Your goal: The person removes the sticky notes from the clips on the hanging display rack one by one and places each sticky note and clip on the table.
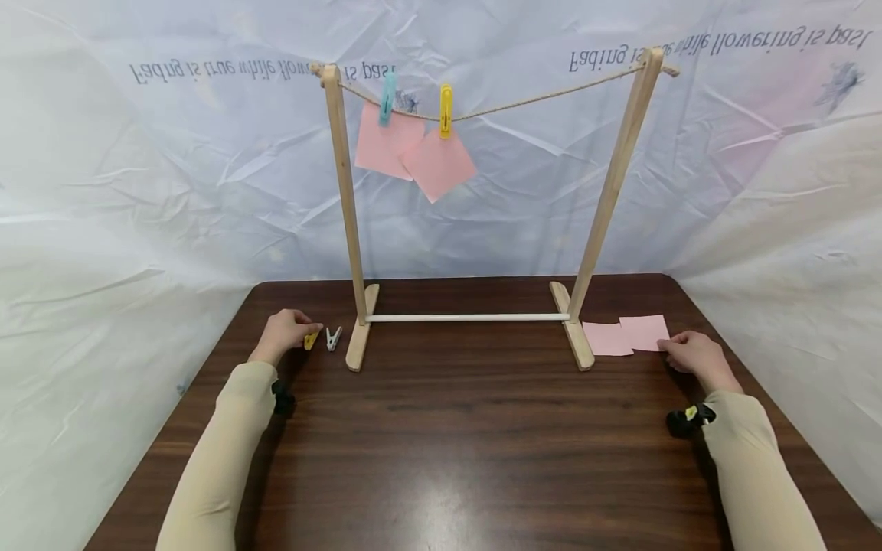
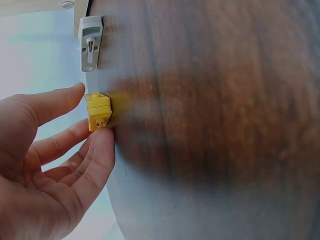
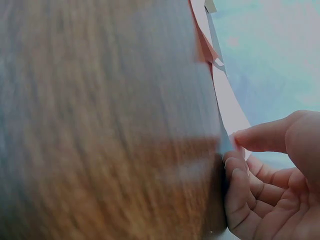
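Observation:
In the head view my left hand (image 1: 284,334) is at the table's left side, over a yellow clothespin (image 1: 311,340). The left wrist view has the yellow clothespin (image 2: 99,111) between thumb and fingertips, one finger against its lower end. A pale grey clothespin (image 1: 334,338) lies just right of it. At the table's right side, my right hand (image 1: 699,358) pinches the near right corner of a pink paper square (image 1: 644,332). That paper overlaps a second pink square (image 1: 606,340). In the right wrist view the thumb lies on the paper (image 3: 230,102), fingers curled beneath.
A wooden stand (image 1: 350,214) with a sagging rope (image 1: 544,98) stands at the table's back. Two pink papers hang from the rope, one under a blue clothespin (image 1: 387,99), the other under a yellow one (image 1: 445,111). A white bar (image 1: 468,317) joins the stand's feet.

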`<state>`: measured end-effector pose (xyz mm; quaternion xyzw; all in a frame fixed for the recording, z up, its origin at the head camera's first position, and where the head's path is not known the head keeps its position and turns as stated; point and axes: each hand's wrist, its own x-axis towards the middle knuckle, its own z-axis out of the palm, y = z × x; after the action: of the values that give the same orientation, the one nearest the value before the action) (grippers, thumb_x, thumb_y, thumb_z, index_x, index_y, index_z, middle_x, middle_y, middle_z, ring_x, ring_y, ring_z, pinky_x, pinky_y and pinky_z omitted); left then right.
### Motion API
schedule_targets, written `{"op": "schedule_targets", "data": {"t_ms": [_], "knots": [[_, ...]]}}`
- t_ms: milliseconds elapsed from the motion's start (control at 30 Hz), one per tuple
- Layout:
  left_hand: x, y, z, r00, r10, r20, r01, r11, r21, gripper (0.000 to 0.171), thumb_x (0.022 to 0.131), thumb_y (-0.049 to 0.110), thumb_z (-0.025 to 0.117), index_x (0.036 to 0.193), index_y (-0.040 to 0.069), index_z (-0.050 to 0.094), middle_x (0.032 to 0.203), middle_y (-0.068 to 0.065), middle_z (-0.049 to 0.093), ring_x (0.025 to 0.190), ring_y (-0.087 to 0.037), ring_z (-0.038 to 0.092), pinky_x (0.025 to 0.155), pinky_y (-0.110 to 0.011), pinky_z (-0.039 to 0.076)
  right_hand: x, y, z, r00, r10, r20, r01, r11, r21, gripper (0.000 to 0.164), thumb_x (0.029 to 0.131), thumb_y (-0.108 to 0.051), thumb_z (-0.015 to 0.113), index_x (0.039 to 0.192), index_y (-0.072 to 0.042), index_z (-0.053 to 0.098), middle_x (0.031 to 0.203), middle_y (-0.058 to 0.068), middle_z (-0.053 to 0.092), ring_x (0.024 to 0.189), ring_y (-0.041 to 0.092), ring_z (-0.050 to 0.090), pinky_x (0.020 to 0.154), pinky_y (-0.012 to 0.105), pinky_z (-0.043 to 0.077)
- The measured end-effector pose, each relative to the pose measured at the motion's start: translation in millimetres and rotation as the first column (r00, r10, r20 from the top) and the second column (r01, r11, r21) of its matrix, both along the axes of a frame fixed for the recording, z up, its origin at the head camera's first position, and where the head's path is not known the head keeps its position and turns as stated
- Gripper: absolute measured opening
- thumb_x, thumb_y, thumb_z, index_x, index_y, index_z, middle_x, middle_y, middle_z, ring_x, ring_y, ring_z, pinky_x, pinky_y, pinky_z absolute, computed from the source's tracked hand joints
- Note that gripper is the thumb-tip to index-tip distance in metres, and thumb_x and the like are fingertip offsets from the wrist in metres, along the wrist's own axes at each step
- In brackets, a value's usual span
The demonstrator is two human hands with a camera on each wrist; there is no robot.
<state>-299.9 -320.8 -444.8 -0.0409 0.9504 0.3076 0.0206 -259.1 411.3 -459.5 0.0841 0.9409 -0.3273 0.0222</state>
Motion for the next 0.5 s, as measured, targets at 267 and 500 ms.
{"op": "schedule_targets", "data": {"t_ms": [267, 500], "knots": [[0.6, -15, 5.8, 0.997, 0.066, -0.038, -0.063, 0.993, 0.096, 0.052, 0.103, 0.034, 0.06, 0.129, -0.011, 0.059, 0.122, -0.032, 0.06, 0.093, -0.036, 0.069, 0.081, -0.045, 0.059, 2.9, 1, -3.6, 0.998, 0.013, -0.059, -0.017, 0.997, -0.071, 0.053, 0.105, -0.033, 0.051, 0.116, 0.019, 0.057, 0.076, 0.003, 0.069, 0.066, 0.012, 0.064, 0.06, 0.029, 0.054], [1.5, -22, 21.5, 0.989, 0.129, -0.067, -0.116, 0.977, 0.178, 0.056, 0.104, 0.039, 0.057, 0.134, -0.008, 0.057, 0.125, -0.032, 0.059, 0.099, -0.039, 0.068, 0.085, -0.048, 0.058, 3.7, 3, -5.9, 0.995, -0.044, -0.088, 0.024, 0.976, -0.218, 0.058, 0.106, -0.034, 0.047, 0.127, 0.021, 0.049, 0.084, 0.007, 0.068, 0.068, 0.006, 0.062, 0.061, 0.025, 0.057]]}}
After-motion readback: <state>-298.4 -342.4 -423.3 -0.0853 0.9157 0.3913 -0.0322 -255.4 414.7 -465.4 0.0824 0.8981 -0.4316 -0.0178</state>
